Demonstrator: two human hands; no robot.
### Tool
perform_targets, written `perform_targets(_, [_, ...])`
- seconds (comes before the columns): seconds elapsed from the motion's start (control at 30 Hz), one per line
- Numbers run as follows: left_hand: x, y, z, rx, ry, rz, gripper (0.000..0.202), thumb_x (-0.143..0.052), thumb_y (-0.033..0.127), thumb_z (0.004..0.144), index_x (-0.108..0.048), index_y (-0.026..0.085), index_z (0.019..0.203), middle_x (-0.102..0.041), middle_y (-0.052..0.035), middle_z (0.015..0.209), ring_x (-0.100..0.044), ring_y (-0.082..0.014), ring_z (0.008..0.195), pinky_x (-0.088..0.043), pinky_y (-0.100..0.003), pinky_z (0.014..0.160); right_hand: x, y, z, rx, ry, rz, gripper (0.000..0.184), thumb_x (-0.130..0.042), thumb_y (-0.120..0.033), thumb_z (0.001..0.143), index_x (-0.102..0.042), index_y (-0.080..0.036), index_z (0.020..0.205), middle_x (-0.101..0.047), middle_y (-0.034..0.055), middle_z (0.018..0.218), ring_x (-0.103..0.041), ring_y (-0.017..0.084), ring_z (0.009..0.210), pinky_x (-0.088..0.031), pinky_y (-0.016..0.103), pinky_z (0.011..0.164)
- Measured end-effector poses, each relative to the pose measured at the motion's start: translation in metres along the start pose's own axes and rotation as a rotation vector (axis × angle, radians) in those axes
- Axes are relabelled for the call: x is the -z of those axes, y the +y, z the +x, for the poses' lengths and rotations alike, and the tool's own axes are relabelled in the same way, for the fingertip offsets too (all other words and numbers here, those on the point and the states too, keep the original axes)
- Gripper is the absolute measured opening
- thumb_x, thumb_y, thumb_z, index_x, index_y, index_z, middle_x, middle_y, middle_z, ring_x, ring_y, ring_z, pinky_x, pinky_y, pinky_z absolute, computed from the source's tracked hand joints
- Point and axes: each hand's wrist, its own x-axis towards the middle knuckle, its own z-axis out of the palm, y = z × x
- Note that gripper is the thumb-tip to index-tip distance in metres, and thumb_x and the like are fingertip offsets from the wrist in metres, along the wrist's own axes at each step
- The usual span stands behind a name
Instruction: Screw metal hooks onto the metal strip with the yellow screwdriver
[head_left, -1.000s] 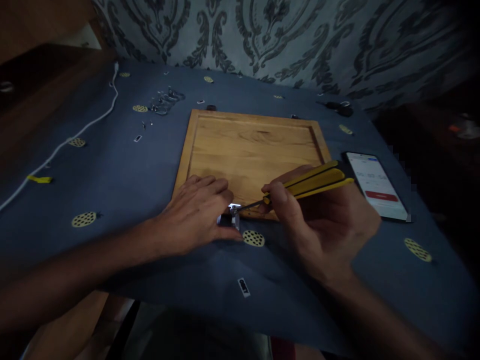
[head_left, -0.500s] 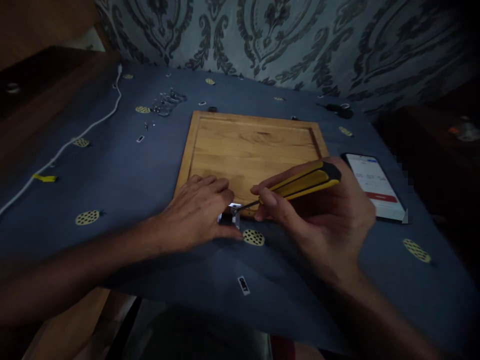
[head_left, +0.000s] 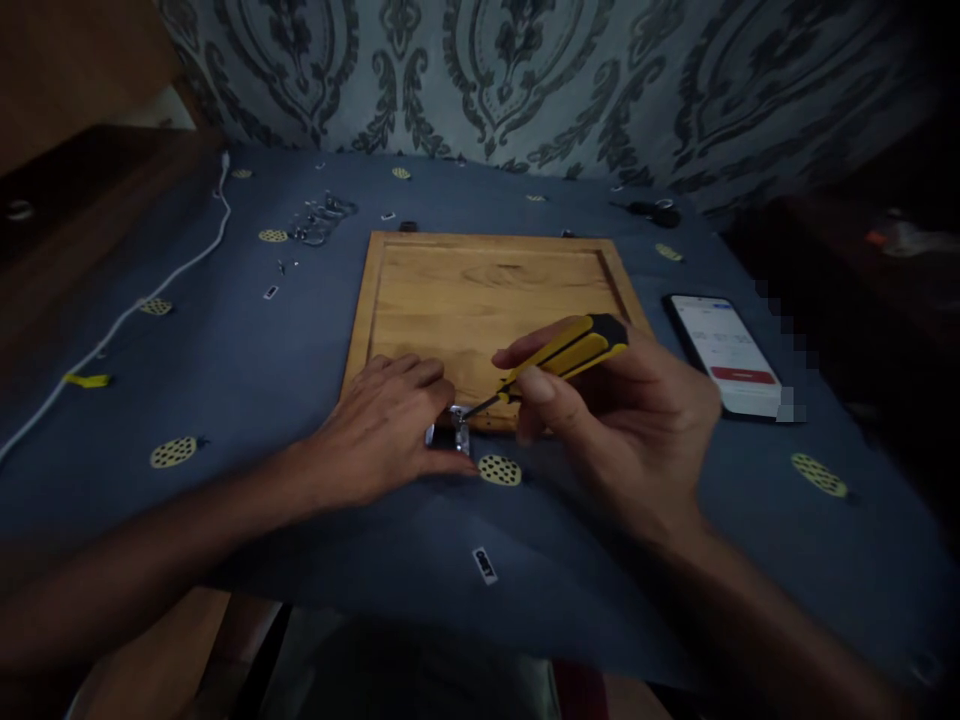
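A wooden panel (head_left: 450,290) with a raised frame lies flat on the table. At its near edge sits a shiny metal fitting (head_left: 461,436), perhaps a latch or hinge. My left hand (head_left: 390,415) is curled over that edge, fingers on the wood and thumb below, holding the fitting from the left. In my right hand (head_left: 622,420) is a yellow-and-black screwdriver (head_left: 574,350), pinched between thumb and fingers. Its shaft slants down to the left, and the tip meets the fitting. The screw head under the tip is too small to make out.
A phone (head_left: 724,350) lies right of the panel. Behind it are dark keys or a similar small item (head_left: 652,212). Loose metal hardware (head_left: 322,220) is at the back left. A white cable (head_left: 180,270) runs along the left, near a yellow tag (head_left: 88,381). A patterned wall (head_left: 495,80) closes off the back.
The whole view has shifted a little. The screwdriver's handle now slants more steeply upward, and my right hand has turned slightly. My left hand stays on the fitting.
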Motion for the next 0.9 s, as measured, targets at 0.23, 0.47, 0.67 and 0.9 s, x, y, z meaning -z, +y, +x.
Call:
perform_targets(0.23, [-0.0002,0.0002,0.0005,0.023,-0.025,0.005,0.055,-0.076,0.063,0.084,-0.070,0.016,0.111,-0.068,-0.0115,0.120,-0.062,-0.0329,0.114,-0.048,-0.049,0.099,0.0016,-0.0004,0.0040,-0.032,-0.034,0.093,0.029,-0.081,-0.049,0.085,-0.065,-0.025,0.081,-0.071,-0.0033,0.076,-0.060,0.010,0.047,-0.054,0.025,0.043])
perform_targets(0.47, [-0.0006,-0.0008,-0.0006,0.010,0.007,0.017,0.057,-0.073,0.068,0.083,-0.072,0.016,0.107,-0.069,-0.0102,0.112,-0.064,-0.0318,0.107,-0.050,-0.047,0.092,0.0049,-0.0016,0.0045,0.002,-0.050,0.099,0.030,-0.070,-0.055,0.093,-0.070,-0.027,0.104,-0.075,-0.0003,0.091,-0.064,0.011,0.051,-0.058,0.027,0.046])
perform_targets(0.67, [0.0013,0.0002,0.0010,0.034,-0.002,0.018,0.057,-0.074,0.069,0.081,-0.071,0.016,0.102,-0.070,-0.0107,0.113,-0.065,-0.0308,0.105,-0.053,-0.048,0.094,0.0049,0.0002,0.0063,-0.002,-0.049,0.163,0.033,-0.077,-0.054,0.088,-0.064,-0.024,0.086,-0.073,-0.0010,0.089,-0.062,0.010,0.049,-0.055,0.025,0.040])
perform_targets(0.9, [-0.0045,-0.0038,0.0000,0.011,0.060,-0.012,0.052,-0.076,0.068,0.081,-0.073,0.020,0.101,-0.070,-0.0081,0.108,-0.065,-0.0293,0.101,-0.055,-0.047,0.091,0.0072,0.0002,0.0070,-0.016,-0.056,0.265,0.032,-0.081,-0.050,0.085,-0.062,-0.024,0.085,-0.068,-0.0063,0.079,-0.062,0.008,0.051,-0.057,0.021,0.045])
